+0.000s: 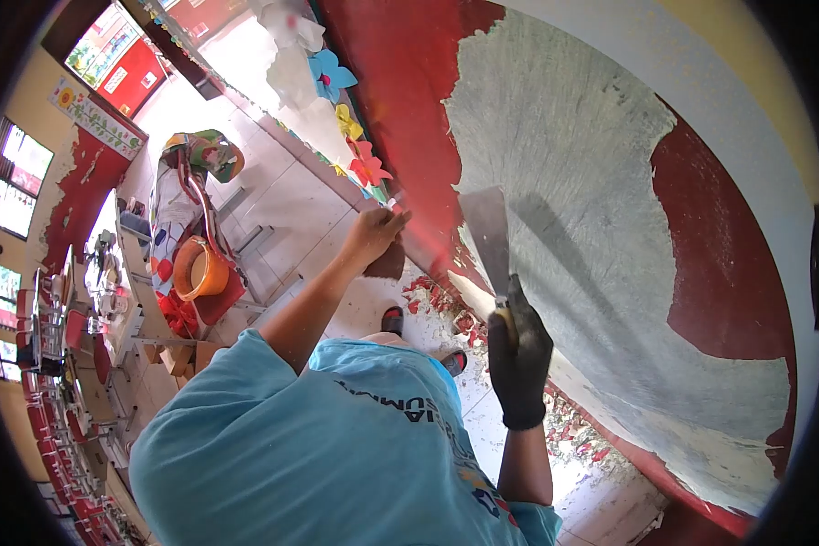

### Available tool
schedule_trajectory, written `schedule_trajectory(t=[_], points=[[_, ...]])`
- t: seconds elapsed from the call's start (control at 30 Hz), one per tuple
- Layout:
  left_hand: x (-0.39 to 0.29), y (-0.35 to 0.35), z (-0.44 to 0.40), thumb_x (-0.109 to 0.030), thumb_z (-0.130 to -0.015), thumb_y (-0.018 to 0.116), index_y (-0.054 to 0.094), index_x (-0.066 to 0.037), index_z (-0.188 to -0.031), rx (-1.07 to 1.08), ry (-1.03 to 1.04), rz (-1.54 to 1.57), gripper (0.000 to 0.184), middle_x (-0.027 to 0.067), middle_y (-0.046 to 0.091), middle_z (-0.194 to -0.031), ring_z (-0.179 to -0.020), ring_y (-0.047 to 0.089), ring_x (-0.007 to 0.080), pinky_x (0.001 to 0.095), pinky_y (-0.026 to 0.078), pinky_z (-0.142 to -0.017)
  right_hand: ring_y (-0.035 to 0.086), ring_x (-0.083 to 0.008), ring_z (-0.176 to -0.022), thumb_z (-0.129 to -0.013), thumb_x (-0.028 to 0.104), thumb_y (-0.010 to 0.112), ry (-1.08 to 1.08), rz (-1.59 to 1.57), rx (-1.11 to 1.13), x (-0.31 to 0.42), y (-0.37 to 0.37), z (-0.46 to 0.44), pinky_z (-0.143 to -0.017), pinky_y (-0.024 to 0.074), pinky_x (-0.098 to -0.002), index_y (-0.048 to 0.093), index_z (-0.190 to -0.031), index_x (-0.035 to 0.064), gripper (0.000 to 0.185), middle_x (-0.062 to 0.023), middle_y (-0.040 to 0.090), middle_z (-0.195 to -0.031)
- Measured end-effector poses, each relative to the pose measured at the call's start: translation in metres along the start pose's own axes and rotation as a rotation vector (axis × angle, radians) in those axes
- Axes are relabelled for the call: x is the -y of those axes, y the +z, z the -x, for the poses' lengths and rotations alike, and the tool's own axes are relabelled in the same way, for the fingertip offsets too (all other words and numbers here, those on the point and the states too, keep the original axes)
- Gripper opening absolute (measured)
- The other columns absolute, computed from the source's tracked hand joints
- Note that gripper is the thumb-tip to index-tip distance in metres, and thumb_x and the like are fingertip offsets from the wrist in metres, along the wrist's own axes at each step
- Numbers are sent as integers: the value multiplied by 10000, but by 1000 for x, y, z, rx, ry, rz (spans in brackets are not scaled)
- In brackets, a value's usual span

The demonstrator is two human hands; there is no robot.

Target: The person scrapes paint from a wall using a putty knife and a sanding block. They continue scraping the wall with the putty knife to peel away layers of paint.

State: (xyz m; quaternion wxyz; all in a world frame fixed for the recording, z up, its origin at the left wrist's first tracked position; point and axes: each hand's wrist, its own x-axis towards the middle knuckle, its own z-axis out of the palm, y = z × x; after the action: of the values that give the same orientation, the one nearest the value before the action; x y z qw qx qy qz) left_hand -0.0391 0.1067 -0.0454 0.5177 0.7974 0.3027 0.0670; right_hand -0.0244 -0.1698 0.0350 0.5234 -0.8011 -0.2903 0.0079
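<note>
A dark glove covers my right hand [520, 355], which is wrapped round the handle of a metal scraper [489, 232]. The scraper's wide blade points up over the wall, close to the border between the red paint [409, 82] and a large bare grey-green patch [564, 155]. A long shadow falls on this patch beside the blade. My left hand [374, 235] is bare, with its fingers closed near the paper flowers; a dark reddish-brown piece [388, 262] shows just below it, and I cannot make out its exact shape.
Paper flowers [367, 164] line the edge of a board. Paint flakes [573, 435] litter the tiled floor along the wall's base. To the left are an orange bucket [200, 269], coloured cloths [211, 155], and several desks and red chairs. Sandalled feet [392, 320] stand below.
</note>
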Motion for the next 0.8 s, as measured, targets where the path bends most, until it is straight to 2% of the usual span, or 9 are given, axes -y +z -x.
schedule_trajectory(t=[0.07, 0.13, 0.17, 0.3, 0.43, 0.53, 0.6, 0.77, 0.8], points=[[25, -5, 2, -382, -859, 557, 598, -1, -734, 35, -31, -19, 403, 45, 582, -645, -593, 531, 102, 256, 427, -554, 611, -265, -765, -839, 96, 535, 6, -33, -9, -17, 22, -4, -678, 482, -316, 477, -1231, -28, 415, -213, 610, -890], [48, -9, 4, -383, -858, 555, 606, 2, -748, 75, -64, -36, 404, 51, 591, -654, -598, 539, 107, 261, 431, -557, 566, -171, -709, -850, 171, 536, 78, -37, -68, -47, 53, -6, -680, 464, -278, 450, -1261, -29, 465, -151, 606, -824], [59, -12, 5, -390, -854, 557, 610, 6, -757, 94, -97, -77, 410, 56, 596, -659, -600, 544, 115, 266, 434, -561, 500, -119, -634, -853, 149, 536, -43, -43, -168, -67, 71, -7, -610, 443, -256, 441, -1272, -21, 461, -84, 551, -737], [99, -34, 0, -398, -838, 572, 619, 17, -783, 183, -172, -147, 421, 77, 603, -668, -606, 557, 138, 281, 444, -578, 427, -50, -575, -869, 70, 508, 21, -164, -257, -75, 111, -26, -527, 387, -212, 433, -1291, 10, 434, -2, 499, -709], [159, -75, -15, -390, -834, 580, 626, 25, -791, 230, -203, -189, 420, 69, 599, -669, -604, 546, 133, 283, 445, -583, 426, -35, -558, -885, 85, 503, -168, -14, -378, -44, 133, -66, -496, 371, -196, 421, -1306, 39, 431, 12, 515, -722], [225, -117, -29, -373, -810, 587, 649, 42, -804, 186, -251, -114, 419, 106, 632, -689, -628, 587, 169, 308, 459, -595, 423, -34, -517, -889, 96, 502, 101, -419, -389, 23, 140, -94, -464, 367, -201, 411, -1315, 47, 438, 10, 525, -717], [271, -149, -36, -368, -808, 588, 655, 43, -829, 151, -306, -70, 417, 116, 636, -713, -655, 587, 172, 307, 459, -601, 410, -27, -484, -899, 128, 496, 102, -431, -476, 33, 155, -99, -435, 353, -200, 428, -1301, 38, 417, 19, 511, -679], [418, -211, -34, -368, -825, 581, 648, 34, -784, 172, -532, -225, 410, 144, 643, -771, -653, 613, 224, 352, 483, -596, 388, -18, -482, -923, 200, 455, 389, -526, -637, -50, 206, -31, -419, 313, -186, 517, -1154, 7, 308, 44, 451, -621], [427, -218, -24, -334, -843, 577, 632, 35, -812, 119, -644, -65, 374, 137, 635, -753, -633, 611, 238, 363, 487, -566, 393, -21, -492, -920, 203, 454, 381, -258, -631, -80, 221, 5, -421, 316, -191, 532, -1134, 10, 299, 47, 440, -612]])
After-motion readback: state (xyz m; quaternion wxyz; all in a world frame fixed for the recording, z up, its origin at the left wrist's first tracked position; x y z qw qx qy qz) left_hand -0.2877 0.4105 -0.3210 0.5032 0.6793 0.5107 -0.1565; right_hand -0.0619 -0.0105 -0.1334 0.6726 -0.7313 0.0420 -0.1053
